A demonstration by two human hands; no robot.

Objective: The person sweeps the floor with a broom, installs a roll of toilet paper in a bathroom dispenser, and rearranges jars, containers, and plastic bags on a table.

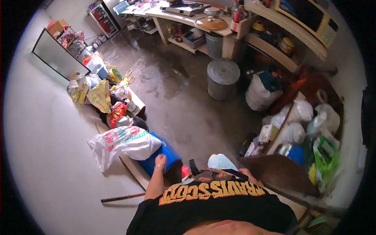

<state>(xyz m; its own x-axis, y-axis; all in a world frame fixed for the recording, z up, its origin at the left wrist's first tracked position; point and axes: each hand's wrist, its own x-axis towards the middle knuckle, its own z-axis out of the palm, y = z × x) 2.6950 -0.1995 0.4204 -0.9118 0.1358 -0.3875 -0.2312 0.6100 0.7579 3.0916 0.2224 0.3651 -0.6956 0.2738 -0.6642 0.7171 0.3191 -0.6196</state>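
My left hand (160, 160) is closed in a fist and overlaps the side of a blue bin (169, 153). Whatever the fingers hold, if anything, is hidden. Just beyond it, a white plastic bag (127, 143) with red and green print hangs over the bin's edge. My right hand (246, 173) shows only in part at the hem of my black printed T-shirt (219, 207), its fingers hidden. Between the two hands, low in front of me, is a pale blue patterned cloth-like surface (220, 161).
Bags and household items (100, 96) line the left wall. A lidded grey bin (223, 78) and a stuffed white sack (262, 92) stand on the wet-looking floor (168, 86). At right are a brown chair-like board (280, 172) and piled bags (293, 133). A counter (172, 15) runs along the back.
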